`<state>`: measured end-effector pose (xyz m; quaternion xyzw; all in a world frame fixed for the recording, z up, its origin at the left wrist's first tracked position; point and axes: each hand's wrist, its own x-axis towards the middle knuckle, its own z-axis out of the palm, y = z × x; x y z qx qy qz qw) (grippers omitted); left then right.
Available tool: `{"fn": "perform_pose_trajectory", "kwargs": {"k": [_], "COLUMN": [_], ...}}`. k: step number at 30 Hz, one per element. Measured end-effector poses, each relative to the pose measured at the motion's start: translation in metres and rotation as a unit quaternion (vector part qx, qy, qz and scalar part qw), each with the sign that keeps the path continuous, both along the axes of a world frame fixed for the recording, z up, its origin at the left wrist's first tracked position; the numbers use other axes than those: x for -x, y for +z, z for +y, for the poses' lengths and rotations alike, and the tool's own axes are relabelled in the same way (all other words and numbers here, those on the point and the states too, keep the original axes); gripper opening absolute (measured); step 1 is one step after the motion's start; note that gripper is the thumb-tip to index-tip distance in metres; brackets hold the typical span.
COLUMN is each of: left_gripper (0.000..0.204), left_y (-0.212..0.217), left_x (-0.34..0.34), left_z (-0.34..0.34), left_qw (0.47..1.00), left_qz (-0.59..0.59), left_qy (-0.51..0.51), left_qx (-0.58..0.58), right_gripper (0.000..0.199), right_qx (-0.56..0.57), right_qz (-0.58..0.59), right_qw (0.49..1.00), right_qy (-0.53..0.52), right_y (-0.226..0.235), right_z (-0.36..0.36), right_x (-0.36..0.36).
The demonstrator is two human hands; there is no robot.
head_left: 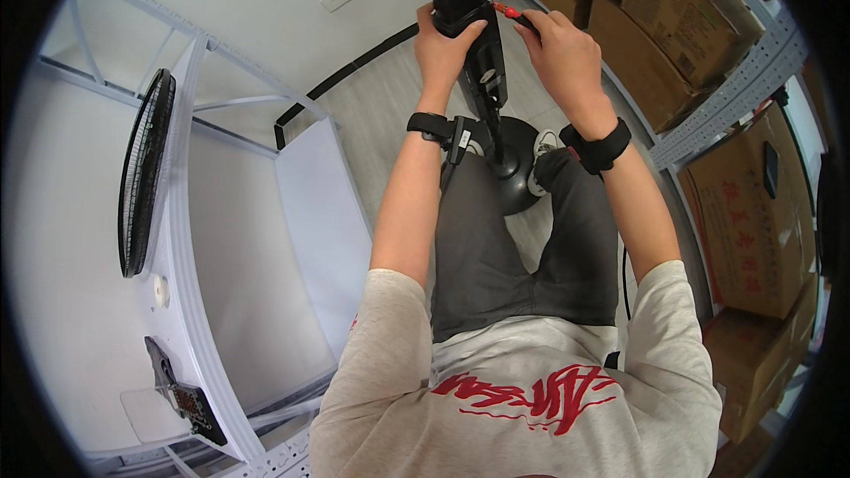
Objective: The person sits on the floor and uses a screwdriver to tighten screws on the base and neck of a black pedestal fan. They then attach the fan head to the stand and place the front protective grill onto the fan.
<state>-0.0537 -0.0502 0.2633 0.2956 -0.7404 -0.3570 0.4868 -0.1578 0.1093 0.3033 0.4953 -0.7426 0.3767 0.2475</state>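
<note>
Grey shirt with red print sat nearest. Cardboard boxes on the right shelf were closed, contents not visible. Black fan stand stood upright on its round base between the feet. Left hand had fingers wrapped around the stand; right hand fingers pinched a red-tipped screwdriver against it.

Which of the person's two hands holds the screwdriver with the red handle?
The right hand holds the red-handled screwdriver, tip toward the black fan column; the left hand only grips that column.
</note>
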Motion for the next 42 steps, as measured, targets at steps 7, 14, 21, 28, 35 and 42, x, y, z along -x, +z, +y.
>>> {"fn": "perform_pose_trajectory", "kwargs": {"k": [7, 14, 21, 28, 35, 42], "left_gripper": [0.076, 0.077, 0.080, 0.076, 0.085, 0.082], "left_y": [0.000, -0.001, -0.001, 0.002, -0.003, 0.001], "left_x": [0.000, 0.001, 0.001, -0.001, 0.002, 0.005], "left_z": [-0.001, 0.000, -0.003, 0.001, -0.005, -0.016], "left_qw": [1.000, 1.000, 1.000, 1.000, 0.999, 0.998], "left_qz": [-0.008, 0.004, -0.002, -0.015, -0.031, -0.051], "left_qy": [0.006, 0.001, 0.002, 0.007, 0.015, -0.005], "left_qx": [-0.004, -0.003, -0.006, -0.003, -0.004, -0.020], "right_gripper": [0.017, 0.027, 0.025, 0.017, 0.015, 0.018], "right_qx": [-0.013, 0.009, 0.066, 0.014, 0.013, 0.021], "right_qz": [0.076, -0.096, -0.086, 0.027, 0.003, -0.091], "right_qw": [0.997, 0.991, 0.991, 0.999, 0.999, 0.994], "right_qy": [0.006, 0.098, 0.084, 0.035, 0.042, 0.062], "right_y": [0.015, 0.004, -0.021, -0.004, 0.003, -0.003], "right_z": [0.000, -0.007, -0.008, 0.003, -0.002, 0.011], "right_x": [0.008, 0.030, 0.018, 0.014, 0.010, 0.018]}}
